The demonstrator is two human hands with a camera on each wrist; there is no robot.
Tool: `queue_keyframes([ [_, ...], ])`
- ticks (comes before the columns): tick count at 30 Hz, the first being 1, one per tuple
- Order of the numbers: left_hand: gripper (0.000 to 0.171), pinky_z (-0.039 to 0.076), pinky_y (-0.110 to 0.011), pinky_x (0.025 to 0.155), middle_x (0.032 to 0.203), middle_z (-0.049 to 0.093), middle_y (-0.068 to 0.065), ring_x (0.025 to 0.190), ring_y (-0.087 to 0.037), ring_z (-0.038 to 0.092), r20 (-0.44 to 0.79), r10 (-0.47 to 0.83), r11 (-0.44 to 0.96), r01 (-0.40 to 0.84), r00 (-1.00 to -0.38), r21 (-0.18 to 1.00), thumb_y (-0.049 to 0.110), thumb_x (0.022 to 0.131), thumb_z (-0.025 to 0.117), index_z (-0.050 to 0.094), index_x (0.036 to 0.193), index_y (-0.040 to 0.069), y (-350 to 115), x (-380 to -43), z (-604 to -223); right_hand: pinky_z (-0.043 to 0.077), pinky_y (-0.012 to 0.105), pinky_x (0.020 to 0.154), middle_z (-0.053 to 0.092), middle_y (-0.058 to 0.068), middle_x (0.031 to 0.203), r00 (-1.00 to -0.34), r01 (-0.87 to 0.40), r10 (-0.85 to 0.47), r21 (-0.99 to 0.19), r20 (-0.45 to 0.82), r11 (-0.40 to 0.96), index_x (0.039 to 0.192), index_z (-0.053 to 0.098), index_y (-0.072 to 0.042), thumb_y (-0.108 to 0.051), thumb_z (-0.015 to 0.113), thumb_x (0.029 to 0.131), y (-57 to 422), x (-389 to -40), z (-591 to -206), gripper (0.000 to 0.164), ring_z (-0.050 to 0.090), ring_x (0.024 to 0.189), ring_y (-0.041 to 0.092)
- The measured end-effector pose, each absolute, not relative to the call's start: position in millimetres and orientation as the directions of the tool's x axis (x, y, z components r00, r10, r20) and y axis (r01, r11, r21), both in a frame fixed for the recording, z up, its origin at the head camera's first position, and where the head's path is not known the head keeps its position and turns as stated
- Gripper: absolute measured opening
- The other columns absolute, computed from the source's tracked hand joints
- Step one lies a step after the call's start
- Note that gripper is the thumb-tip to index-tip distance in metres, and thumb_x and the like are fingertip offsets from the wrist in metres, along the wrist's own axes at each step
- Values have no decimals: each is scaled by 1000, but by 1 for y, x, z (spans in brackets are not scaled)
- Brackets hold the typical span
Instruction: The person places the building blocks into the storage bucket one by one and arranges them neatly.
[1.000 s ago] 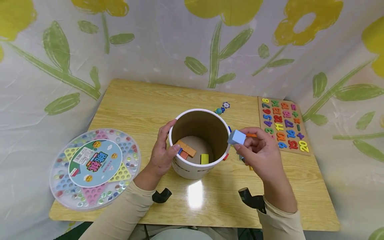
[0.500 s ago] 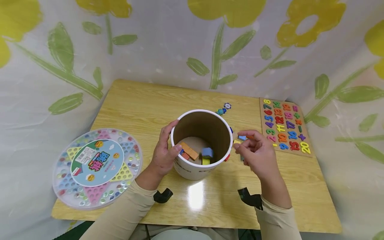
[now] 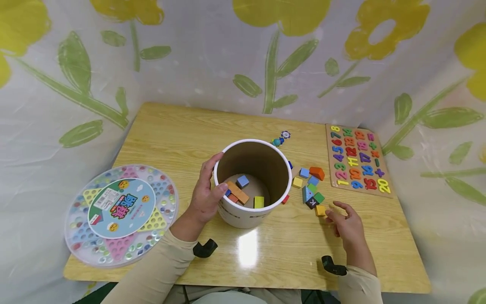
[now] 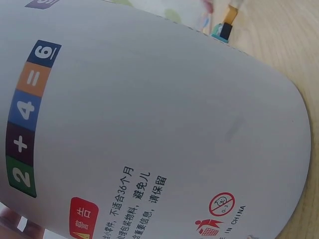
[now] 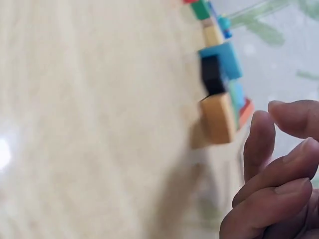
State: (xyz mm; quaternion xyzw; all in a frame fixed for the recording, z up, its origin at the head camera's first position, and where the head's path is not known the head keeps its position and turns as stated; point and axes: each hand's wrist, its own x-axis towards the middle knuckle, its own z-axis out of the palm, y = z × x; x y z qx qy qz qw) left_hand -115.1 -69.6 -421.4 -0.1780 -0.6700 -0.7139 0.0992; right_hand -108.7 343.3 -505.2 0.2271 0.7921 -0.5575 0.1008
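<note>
The left hand (image 3: 204,196), its grip pinching a white bucket (image 3: 239,218), held it on the table (image 3: 182,131) with blocks (image 3: 238,192) inside. The right hand (image 3: 349,226), loosely spread, hovered near an orange block (image 3: 320,210).

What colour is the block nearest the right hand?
Yellowish orange: that block nearest the right hand shows best in the right wrist view.

Your head camera looks down, facing far; your left-wrist one closely faces the bucket (image 3: 244,218); head and right-wrist views share blocks (image 3: 308,194).
</note>
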Motion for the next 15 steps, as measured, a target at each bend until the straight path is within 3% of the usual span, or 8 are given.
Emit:
queue_keyframes([
  [9,69,31,-50,98,140,29,-16,126,-37,32,412,107,-116,401,-905,909,20,84,52,28,148,11,-72,-125,-447,36,26,44,72,7,85,-857,506,86,-799,-508,325,146,32,-24,-26,66,87,348,-110,-524,68,42,46,12],
  [15,71,26,-57,99,141,29,-21,127,-44,28,431,88,-73,426,-898,902,33,83,54,31,147,16,-73,-130,-459,37,28,44,71,10,88,-846,504,40,-772,-532,388,138,41,-23,-24,66,86,344,-115,-524,57,41,46,15],
])
